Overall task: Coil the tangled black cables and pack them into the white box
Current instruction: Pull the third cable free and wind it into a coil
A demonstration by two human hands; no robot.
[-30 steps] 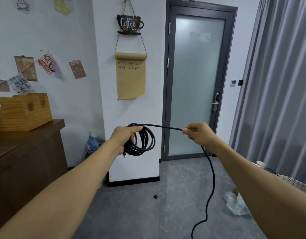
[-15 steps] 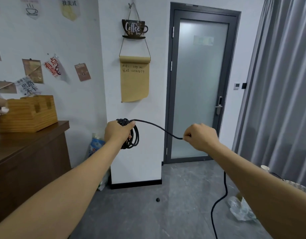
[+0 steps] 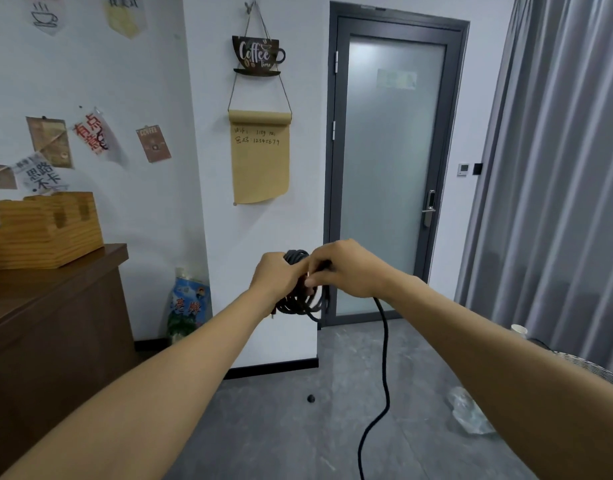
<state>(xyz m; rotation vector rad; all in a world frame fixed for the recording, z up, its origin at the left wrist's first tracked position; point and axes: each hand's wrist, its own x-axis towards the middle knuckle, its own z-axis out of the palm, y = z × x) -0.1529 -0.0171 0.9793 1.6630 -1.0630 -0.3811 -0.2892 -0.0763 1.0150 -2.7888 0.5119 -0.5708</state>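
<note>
While the black cable is partly wound, I note it as a bundle of several loops held up in mid-air at the centre of the view, in front of the white wall, with a free tail dropping from under the right hand and snaking down to the grey floor and out of the bottom of the frame. Left hand is wrapped round the top of the loops, fingers curled through them; right hand is pressed up against it, fingertips pinching the strand where it meets the bundle. Hands together, touching. Judgement: cable looks light and limp, sags under its own weight, smooth jacket likely to slip, loops will spring apart if the left grip relaxes. Best hold is across all loops at one point, with the right hand feeding the tail a length at a time. White box not in view. Surroundings: wooden box on a brown counter far left, frosted glass door behind, grey curtain right, clear plastic bag on the floor right.
</note>
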